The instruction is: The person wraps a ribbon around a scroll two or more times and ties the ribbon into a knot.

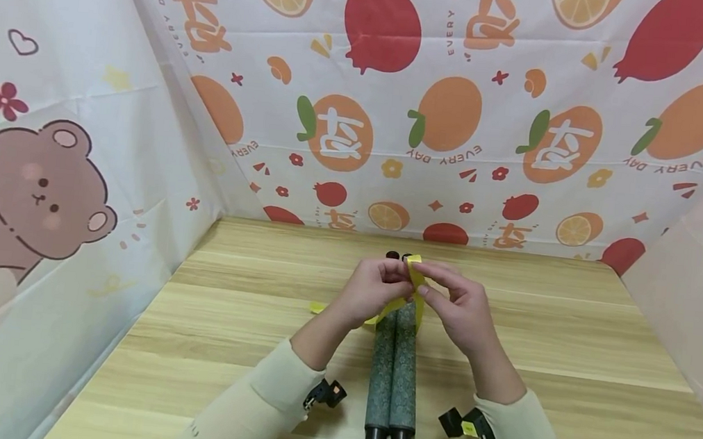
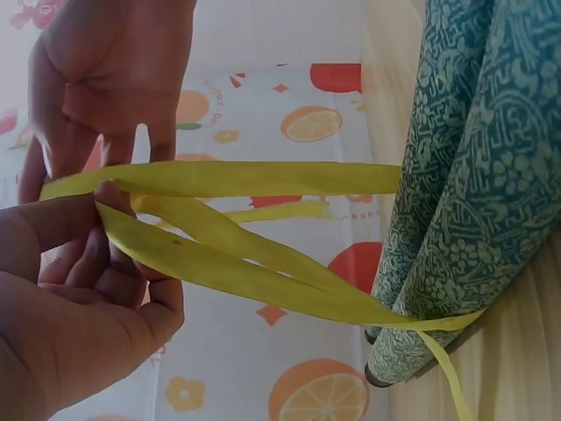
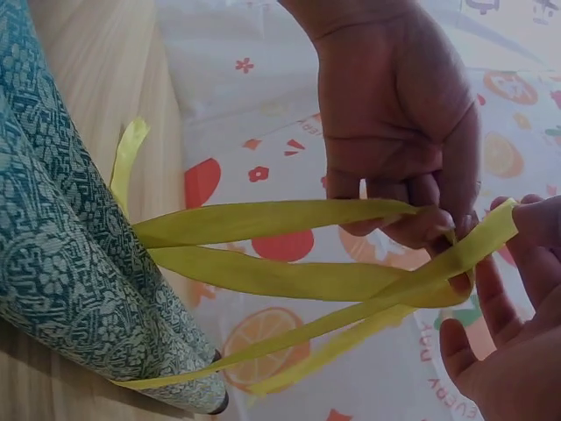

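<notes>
Two rolled scrolls (image 1: pixel 381 372) in green-blue patterned cloth lie side by side, dark knobs at their ends. A yellow ribbon (image 2: pixel 237 180) passes round both near the far end and rises from them in long strands. My left hand (image 1: pixel 362 294) pinches a loop of it between thumb and fingertips, above the scrolls. Close beside it, my right hand (image 1: pixel 465 312) pinches another stretch near its end, with thumb and index finger. In the right wrist view, strands cross at the left fingertips (image 3: pixel 434 230). One loose ribbon tail (image 3: pixel 130 158) hangs away from the hands.
The scrolls lie on a light wood-grain table (image 1: pixel 239 356). A fruit-print cloth (image 1: pixel 392 111) hangs behind the table's back edge, and a bear-print cloth (image 1: pixel 157 140) hangs at the left. Each wrist bears a small black camera (image 1: pixel 326 392).
</notes>
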A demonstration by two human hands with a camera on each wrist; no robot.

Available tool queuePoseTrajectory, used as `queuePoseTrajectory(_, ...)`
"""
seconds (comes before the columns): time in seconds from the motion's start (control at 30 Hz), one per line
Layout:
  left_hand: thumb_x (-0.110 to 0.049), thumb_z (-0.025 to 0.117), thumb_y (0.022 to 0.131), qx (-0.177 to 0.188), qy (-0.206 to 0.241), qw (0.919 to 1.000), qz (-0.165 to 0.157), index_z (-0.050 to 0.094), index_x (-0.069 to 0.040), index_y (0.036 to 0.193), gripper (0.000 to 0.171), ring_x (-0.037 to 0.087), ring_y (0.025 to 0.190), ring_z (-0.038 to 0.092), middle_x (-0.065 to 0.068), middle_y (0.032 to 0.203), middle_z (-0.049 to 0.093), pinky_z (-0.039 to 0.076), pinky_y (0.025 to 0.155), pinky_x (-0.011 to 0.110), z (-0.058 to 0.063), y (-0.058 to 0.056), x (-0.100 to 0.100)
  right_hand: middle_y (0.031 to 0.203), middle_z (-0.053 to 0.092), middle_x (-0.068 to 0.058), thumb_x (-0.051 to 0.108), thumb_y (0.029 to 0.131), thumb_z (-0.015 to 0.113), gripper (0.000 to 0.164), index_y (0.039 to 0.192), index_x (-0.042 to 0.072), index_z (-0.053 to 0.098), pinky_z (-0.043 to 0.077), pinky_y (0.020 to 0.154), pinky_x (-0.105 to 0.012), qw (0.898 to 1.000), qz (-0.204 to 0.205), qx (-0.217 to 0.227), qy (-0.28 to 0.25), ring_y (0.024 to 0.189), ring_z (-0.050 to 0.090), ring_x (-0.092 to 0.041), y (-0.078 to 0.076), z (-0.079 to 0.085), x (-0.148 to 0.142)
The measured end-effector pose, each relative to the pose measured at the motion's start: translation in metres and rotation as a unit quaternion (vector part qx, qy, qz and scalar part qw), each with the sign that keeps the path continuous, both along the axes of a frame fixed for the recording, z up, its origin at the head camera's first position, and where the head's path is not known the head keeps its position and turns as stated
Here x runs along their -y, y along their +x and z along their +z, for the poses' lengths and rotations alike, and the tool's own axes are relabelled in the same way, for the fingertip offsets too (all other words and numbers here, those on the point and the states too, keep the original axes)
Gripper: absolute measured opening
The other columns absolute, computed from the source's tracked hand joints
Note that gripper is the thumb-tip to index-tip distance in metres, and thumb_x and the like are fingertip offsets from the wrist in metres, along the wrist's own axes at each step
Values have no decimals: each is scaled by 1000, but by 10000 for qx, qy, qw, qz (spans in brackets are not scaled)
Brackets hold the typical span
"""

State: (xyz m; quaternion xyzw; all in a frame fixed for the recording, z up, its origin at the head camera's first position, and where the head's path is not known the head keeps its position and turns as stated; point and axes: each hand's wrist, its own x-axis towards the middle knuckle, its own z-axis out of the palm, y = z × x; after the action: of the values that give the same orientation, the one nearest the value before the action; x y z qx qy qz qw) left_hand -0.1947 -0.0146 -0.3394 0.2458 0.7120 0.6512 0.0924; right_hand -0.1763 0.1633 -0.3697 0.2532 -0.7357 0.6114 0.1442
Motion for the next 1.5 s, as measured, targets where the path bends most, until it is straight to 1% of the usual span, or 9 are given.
queuePoseTrajectory(0.27,3,55,89,-206,-34,9988,-438,63,9,109,22,36,90,62,31,103,66,54,82,51,1,1,1,124,63,-15,10,93,56,30,123,11,63,52,84,-22,9986,-104,515,103,108,58,-17,-8,6,2)
queuePoseTrajectory(0.4,-1,58,89,-130,60,9982,-581,62,8,111,24,40,93,60,31,105,64,56,77,38,-5,-4,2,124,62,-15,14,94,56,32,126,13,60,53,81,-21,9975,-6,689,121,105,59,-19,-14,5,1)
queuePoseTrajectory(0.5,-6,61,89,-85,126,9990,-412,64,5,108,22,37,86,61,28,101,66,56,71,31,-15,-11,1,121,62,-15,18,95,54,33,128,16,58,53,80,-22,9969,49,739,252,101,59,-20,-16,3,0)
queuePoseTrajectory(0.6,-10,62,89,-40,219,9996,-157,65,3,104,19,27,79,62,24,97,68,57,72,35,-24,-17,0,115,64,-14,23,97,52,34,129,18,56,53,79,-24,9958,41,815,416,96,58,-20,-18,2,-1)
queuePoseTrajectory(0.7,-14,63,89,-15,301,9995,43,65,2,100,19,20,76,62,18,92,69,58,72,38,-26,-18,1,109,65,-15,26,96,53,35,129,17,56,53,77,-26,9944,27,907,535,93,59,-21,-18,2,-2)
queuePoseTrajectory(0.9,-16,63,90,144,514,9985,85,64,2,99,20,19,74,61,6,83,69,56,70,35,-25,-17,3,111,64,-16,18,89,64,36,124,11,59,54,79,-27,9931,250,1058,446,96,59,-24,-16,-1,-7)
queuePoseTrajectory(1.1,-13,62,90,264,708,9971,66,63,2,100,19,20,78,62,4,88,69,55,77,49,-26,-18,5,110,65,-13,13,84,70,34,117,11,64,53,80,-37,9937,203,959,547,95,58,-24,-18,-4,-10)
queuePoseTrajectory(1.3,-15,63,89,218,745,9969,92,64,3,100,21,23,81,64,9,91,70,56,68,28,-27,-20,6,103,63,-16,7,81,71,32,113,9,65,54,72,-27,9937,1,1044,404,88,56,-26,-19,-5,-11)
queuePoseTrajectory(1.5,-15,64,89,185,730,9971,76,65,4,98,21,24,79,63,9,90,70,56,67,27,-27,-21,6,100,58,-14,9,81,72,30,109,5,63,53,67,-22,9955,-60,902,290,84,55,-24,-19,-3,-14)
